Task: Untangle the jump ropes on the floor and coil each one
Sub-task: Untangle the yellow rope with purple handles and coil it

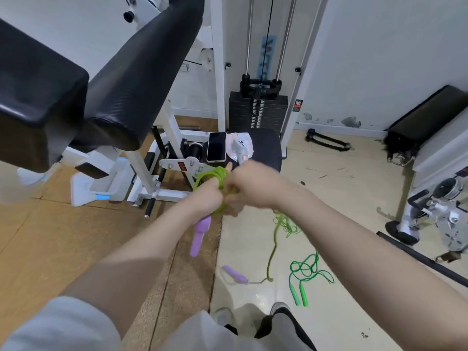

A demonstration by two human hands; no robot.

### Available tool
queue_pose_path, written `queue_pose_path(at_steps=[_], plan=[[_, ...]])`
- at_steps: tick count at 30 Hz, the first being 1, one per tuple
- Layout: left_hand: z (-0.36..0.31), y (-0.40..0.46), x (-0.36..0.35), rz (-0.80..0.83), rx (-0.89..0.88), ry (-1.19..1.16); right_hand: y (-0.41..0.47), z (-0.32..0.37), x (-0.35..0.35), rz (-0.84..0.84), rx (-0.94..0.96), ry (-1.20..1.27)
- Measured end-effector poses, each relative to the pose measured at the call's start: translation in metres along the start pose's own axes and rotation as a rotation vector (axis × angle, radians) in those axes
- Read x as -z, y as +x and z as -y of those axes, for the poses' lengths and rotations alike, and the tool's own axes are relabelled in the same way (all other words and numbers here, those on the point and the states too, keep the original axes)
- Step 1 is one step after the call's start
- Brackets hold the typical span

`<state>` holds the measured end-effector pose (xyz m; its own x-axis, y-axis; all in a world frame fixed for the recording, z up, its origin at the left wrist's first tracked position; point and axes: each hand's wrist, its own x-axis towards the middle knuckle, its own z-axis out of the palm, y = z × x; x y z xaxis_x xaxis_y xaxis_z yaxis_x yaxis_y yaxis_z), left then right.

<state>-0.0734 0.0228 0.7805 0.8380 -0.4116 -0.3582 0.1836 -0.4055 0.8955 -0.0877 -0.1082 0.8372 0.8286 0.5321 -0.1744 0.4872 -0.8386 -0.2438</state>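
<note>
While both hands work at chest height, I note the left hand (210, 196) gripping the coiled yellow-green rope (215, 179), purple handle (200, 236) dangling; right hand (249, 184) pinches its strand. Darker green rope (305, 271) lies on the floor (342, 198).

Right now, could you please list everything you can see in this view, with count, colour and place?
Lime rope: one, yellow-green, coiled round the left hand, its tail trailing to the floor.
Purple handles: two, lilac, one hanging below the left hand, one on the floor.
Green rope: one, bright green with green handles, tangled on the floor at right.
Phone: one, dark screen, on the black seat.
Weight stack: one, black, in the white frame.
Black pads: two, upper left.
Left hand: holds the coil.
Right hand: grips the rope beside the coil.
</note>
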Motion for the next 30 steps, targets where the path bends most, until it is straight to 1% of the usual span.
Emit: queue_pose_path(at_steps=[2,3,5,7,8,9,10,11,12,13,14,16,17,18,21,23,24,26,28,30], plan=[[-0.021,-0.004,-0.002,0.121,0.017,-0.166,-0.007,-0.027,0.006,-0.172,-0.092,0.156],[-0.029,-0.006,-0.002,0.188,0.054,-0.221,-0.012,-0.04,0.007,-0.222,-0.115,0.247],[-0.039,-0.004,-0.001,0.332,0.111,-0.172,-0.02,-0.062,0.009,-0.269,-0.115,0.381],[-0.048,-0.006,-0.004,0.581,0.119,-0.148,-0.025,-0.076,0.012,-0.287,-0.074,0.499],[-0.052,-0.007,-0.006,0.746,0.086,-0.232,-0.026,-0.081,0.011,-0.284,-0.061,0.599],[-0.056,-0.007,-0.008,0.919,0.025,-0.357,-0.029,-0.083,0.012,-0.268,-0.056,0.742],[-0.057,-0.005,-0.01,1.058,-0.057,-0.502,-0.031,-0.084,0.01,-0.247,-0.048,0.878],[-0.057,-0.002,-0.011,1.135,-0.13,-0.642,-0.033,-0.086,0.008,-0.21,-0.038,0.986],[-0.058,0.001,-0.012,1.146,-0.186,-0.755,-0.034,-0.088,0.005,-0.178,-0.029,1.038],[-0.062,0.005,-0.015,1.079,-0.218,-0.835,-0.036,-0.092,0.001,-0.135,-0.03,1.094],[-0.066,0.007,-0.018,0.94,-0.231,-0.877,-0.037,-0.096,-0.004,-0.1,-0.051,1.153],[-0.07,0.014,-0.022,0.571,-0.239,-0.869,-0.041,-0.104,-0.01,-0.017,-0.123,1.268],[-0.071,0.017,-0.026,0.42,-0.23,-0.861,-0.043,-0.109,-0.012,0.034,-0.145,1.276],[-0.073,0.022,-0.03,0.313,-0.216,-0.875,-0.044,-0.114,-0.014,0.09,-0.155,1.216],[-0.082,0.033,-0.045,0.067,-0.148,-0.95,-0.052,-0.123,-0.014,0.285,-0.168,1.036],[-0.087,0.038,-0.055,-0.026,-0.124,-0.935,-0.056,-0.129,-0.011,0.338,-0.223,0.98],[-0.089,0.04,-0.059,-0.043,-0.124,-0.923,-0.056,-0.132,-0.008,0.334,-0.236,0.931],[-0.091,0.043,-0.067,-0.064,-0.133,-0.899,-0.054,-0.138,-0.002,0.268,-0.204,0.763],[-0.094,0.046,-0.072,-0.091,-0.155,-0.899,-0.05,-0.145,-0.003,0.15,-0.197,0.451],[-0.097,0.048,-0.073,-0.114,-0.189,-0.931,-0.047,-0.145,-0.005,-0.009,-0.308,0.115]])
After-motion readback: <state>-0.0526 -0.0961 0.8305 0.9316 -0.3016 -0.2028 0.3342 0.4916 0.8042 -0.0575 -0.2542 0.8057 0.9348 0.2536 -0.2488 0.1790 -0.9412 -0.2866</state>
